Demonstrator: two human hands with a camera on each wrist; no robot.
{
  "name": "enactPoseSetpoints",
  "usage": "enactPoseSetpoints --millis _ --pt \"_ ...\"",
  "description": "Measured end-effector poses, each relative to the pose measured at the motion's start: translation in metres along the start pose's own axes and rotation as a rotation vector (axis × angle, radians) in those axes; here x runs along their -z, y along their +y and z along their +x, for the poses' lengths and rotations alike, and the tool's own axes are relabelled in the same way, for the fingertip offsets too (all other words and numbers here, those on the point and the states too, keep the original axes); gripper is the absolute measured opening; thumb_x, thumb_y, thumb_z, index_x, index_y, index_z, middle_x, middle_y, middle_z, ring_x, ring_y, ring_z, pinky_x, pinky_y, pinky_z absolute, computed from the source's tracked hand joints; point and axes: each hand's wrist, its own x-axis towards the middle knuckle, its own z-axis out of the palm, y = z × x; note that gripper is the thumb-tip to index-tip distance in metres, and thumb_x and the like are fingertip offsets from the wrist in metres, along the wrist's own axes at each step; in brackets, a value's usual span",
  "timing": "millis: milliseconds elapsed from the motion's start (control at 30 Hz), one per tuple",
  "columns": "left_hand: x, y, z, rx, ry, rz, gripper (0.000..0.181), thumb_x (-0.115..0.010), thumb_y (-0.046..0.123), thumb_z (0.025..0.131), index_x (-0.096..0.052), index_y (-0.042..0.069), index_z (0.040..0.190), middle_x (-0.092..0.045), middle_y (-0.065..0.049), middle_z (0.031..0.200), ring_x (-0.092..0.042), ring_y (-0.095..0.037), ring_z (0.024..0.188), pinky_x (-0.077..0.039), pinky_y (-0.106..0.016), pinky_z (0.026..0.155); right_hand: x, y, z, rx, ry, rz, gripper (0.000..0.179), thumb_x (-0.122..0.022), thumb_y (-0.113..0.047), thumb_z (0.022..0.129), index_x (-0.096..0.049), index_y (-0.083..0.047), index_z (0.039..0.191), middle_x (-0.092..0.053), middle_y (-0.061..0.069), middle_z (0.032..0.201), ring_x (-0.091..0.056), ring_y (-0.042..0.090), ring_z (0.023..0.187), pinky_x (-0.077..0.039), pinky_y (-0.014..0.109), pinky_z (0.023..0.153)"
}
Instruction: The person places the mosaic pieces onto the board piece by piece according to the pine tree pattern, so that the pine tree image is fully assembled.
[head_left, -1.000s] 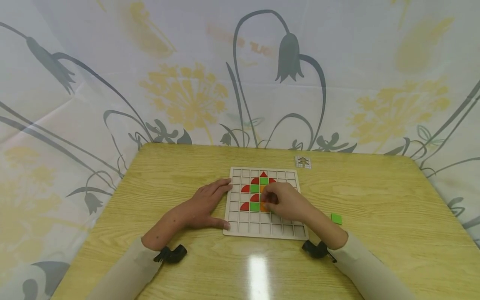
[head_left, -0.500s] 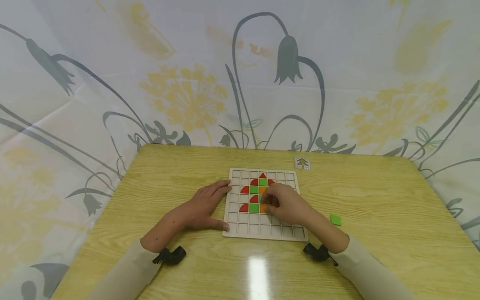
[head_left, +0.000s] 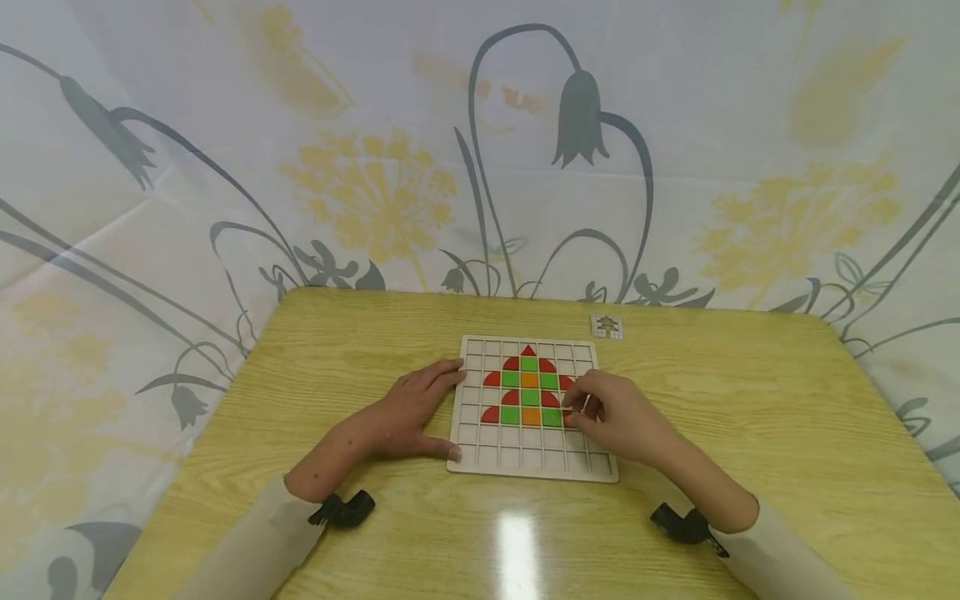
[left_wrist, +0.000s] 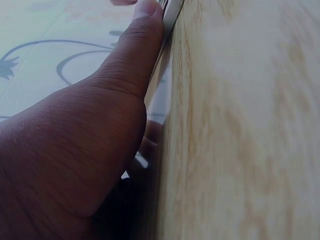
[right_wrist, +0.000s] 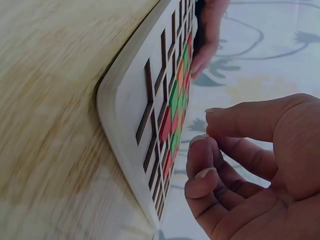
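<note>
A pale wooden grid board (head_left: 486, 457) lies on the table, with red, green and orange pieces set in its cells in a tree-like shape. Flat beside it, my left hand (head_left: 401, 417) has fingers and thumb extended, their tips at the board's left edge. The left thumb (left_wrist: 132, 55) reaches along that edge in the left wrist view. My right hand (head_left: 622, 417) hovers by the right end of the pattern, fingers curled toward the thumb, near a red quarter-circle piece (right_wrist: 165, 123). Nothing shows between the right fingertips (right_wrist: 200, 141) in the right wrist view.
A small card (head_left: 607, 326) printed with a tree pattern lies behind the board's right corner. A loose green tile (head_left: 679, 434) is mostly hidden behind my right wrist. A flower-printed curtain (head_left: 337, 167) hangs along the table's far edge.
My right hand has moved right, from the middle of the pattern to its right end, uncovering green, orange and red pieces. Its wrist now covers most of the loose tile. The left hand stays put.
</note>
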Motion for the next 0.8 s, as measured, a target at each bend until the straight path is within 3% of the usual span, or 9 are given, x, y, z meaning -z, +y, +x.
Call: enactPoseSetpoints --millis 800 --pt "0.001 0.0 0.0 0.0 -0.003 -0.004 0.115 -0.078 0.067 0.087 -0.023 0.009 0.169 -0.012 -0.009 0.178 -0.015 -0.03 0.163 -0.023 -0.061 0.126 0.034 0.03 -0.05 -0.068 0.087 -0.098 0.019 -0.083 -0.002 0.09 -0.075 -0.009 0.105 -0.071 0.0 0.101 -0.06 0.007 0.08 -0.054 0.028 0.068"
